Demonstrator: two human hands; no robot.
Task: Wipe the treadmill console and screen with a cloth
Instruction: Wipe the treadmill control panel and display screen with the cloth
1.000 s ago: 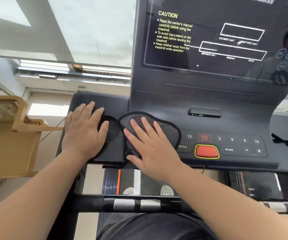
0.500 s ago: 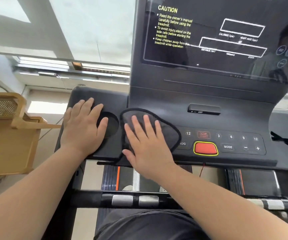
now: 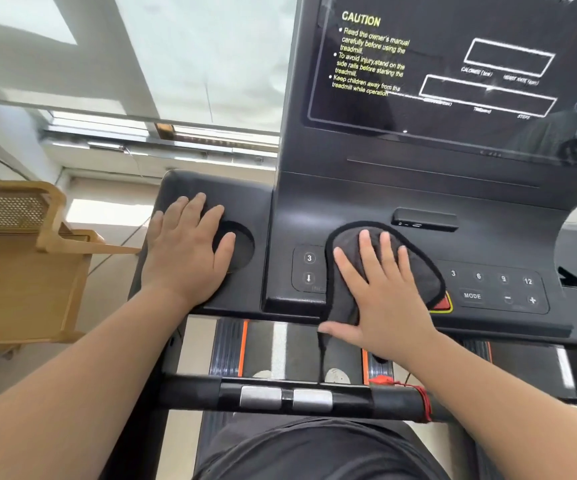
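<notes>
- On the console [image 3: 349, 202], below the screen [image 3: 453, 126], we are pressing our right hand [image 3: 384, 299] flat on the cloth [image 3: 422, 282], fingers spread straight.
- Over the keypad [image 3: 491, 289], the cloth is covering most of the red button [image 3: 443, 304], one corner hanging off the front edge.
- Beside it, we are resting our left hand [image 3: 186, 254] open, partly over the cup recess [image 3: 243, 244].

Screen: we see the dark glass screen [image 3: 453, 74] rising behind the black plastic console [image 3: 487, 237].
Cloth: the dark grey fabric cloth [image 3: 422, 278] lies on the console's key panel, its right edge over the red stop button [image 3: 444, 304].
Right hand: our right hand [image 3: 384, 306] lies flat on the cloth.
Left hand: our left hand [image 3: 186, 258] rests on the console's left wing, overlapping the round black cup recess [image 3: 243, 242].
Handlebar: the black metal handlebar [image 3: 384, 398] crosses in front of the console.
Rack: the tan wooden rack [image 3: 20, 271] stands left of the console, apart.
</notes>
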